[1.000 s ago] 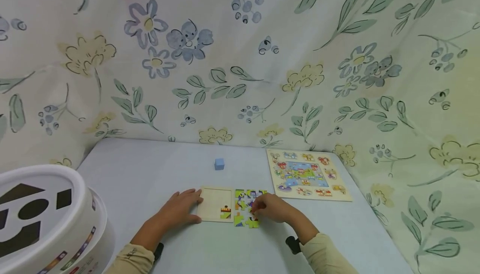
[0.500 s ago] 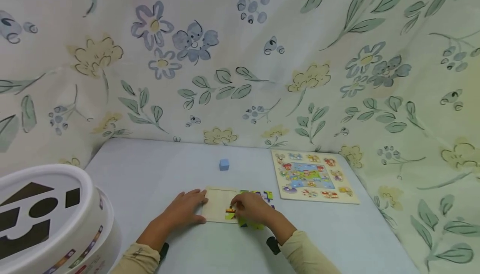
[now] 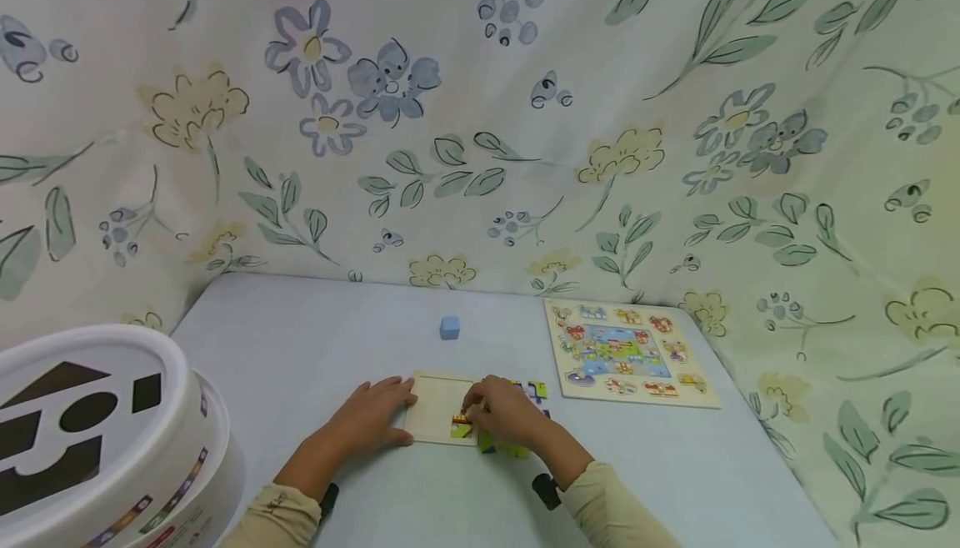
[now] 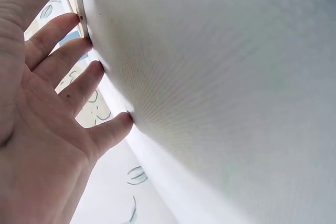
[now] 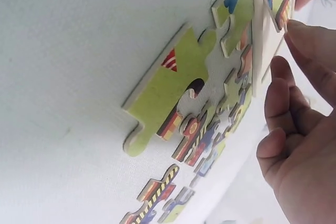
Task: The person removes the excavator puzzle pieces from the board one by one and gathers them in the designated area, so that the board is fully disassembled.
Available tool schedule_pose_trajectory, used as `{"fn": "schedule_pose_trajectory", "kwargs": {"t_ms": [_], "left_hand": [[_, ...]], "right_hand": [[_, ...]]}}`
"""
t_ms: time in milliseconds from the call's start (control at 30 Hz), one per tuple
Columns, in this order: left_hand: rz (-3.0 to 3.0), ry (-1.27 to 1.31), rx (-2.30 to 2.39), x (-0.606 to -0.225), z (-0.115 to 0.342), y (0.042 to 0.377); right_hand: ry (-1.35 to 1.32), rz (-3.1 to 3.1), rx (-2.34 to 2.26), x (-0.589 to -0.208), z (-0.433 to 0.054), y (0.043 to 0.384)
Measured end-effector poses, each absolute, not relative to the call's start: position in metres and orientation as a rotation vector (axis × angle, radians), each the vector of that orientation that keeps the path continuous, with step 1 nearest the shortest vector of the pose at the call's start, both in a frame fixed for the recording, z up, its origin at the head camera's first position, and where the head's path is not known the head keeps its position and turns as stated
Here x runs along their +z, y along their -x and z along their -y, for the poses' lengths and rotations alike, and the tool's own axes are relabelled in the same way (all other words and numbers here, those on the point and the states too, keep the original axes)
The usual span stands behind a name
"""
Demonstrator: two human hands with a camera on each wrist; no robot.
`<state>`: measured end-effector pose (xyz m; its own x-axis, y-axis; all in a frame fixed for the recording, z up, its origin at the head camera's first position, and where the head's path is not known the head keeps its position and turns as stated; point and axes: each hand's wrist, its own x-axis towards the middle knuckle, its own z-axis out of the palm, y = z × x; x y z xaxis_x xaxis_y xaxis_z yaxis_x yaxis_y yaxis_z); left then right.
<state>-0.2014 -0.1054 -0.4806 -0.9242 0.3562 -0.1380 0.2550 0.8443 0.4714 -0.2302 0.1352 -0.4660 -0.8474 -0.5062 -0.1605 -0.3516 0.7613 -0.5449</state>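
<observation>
A shallow wooden puzzle tray [image 3: 431, 414] lies in front of me in the head view, with a green, red and yellow jigsaw piece [image 3: 461, 429] in its near right corner. My left hand [image 3: 367, 416] rests against the tray's left edge, fingers spread and straight. Over the tray's right side, my right hand [image 3: 506, 410] pinches a small jigsaw piece [image 5: 283, 13] between thumb and forefinger; most of it is hidden. Its other fingers curl loosely in the right wrist view. Several loose jigsaw pieces [image 5: 168, 85] lie beside the tray, partly covered by that hand in the head view.
A small blue cube [image 3: 450, 328] sits behind the tray. At the back right lies a larger wooden picture puzzle board [image 3: 558, 348]. A white round tub [image 3: 172, 414] with shape cutouts in its lid stands at the left. Floral cloth [image 3: 480, 114] hangs behind the table.
My right hand has moved left from the loose pieces to the tray's right side, then stayed nearly still. My left hand keeps its place at the tray. The head view has shifted slightly.
</observation>
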Motion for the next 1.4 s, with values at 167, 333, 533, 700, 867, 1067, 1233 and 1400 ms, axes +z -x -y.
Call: {"fn": "schedule_pose_trajectory", "kwargs": {"t_ms": [167, 333, 533, 700, 867, 1067, 1233, 1400], "left_hand": [[-2.797, -0.47, 0.671, -0.481, 0.105, 0.202], [-2.795, -0.472, 0.669, -0.481, 0.107, 0.202], [-2.814, -0.484, 0.67, -0.483, 0.11, 0.201], [-2.817, -0.518, 0.698, -0.483, 0.113, 0.201], [-2.82, -0.526, 0.673, -0.482, 0.117, 0.201], [-2.82, -0.513, 0.677, -0.482, 0.124, 0.2], [-2.825, -0.51, 0.671, -0.483, 0.128, 0.199], [-2.821, -0.515, 0.673, -0.483, 0.127, 0.199]], "right_hand": [[0.619, -2.642, -0.792, -0.468, -0.134, 0.231], [0.583, -2.594, -0.864, -0.465, -0.135, 0.229], [0.606, -2.553, -0.926, -0.454, -0.155, 0.232], [0.583, -2.517, -0.945, -0.45, -0.191, 0.236], [0.508, -2.47, -0.941, -0.45, -0.224, 0.235], [0.462, -2.429, -0.943, -0.45, -0.242, 0.231], [0.435, -2.405, -0.958, -0.454, -0.242, 0.23], [0.41, -2.425, -0.945, -0.459, -0.241, 0.229]]}}
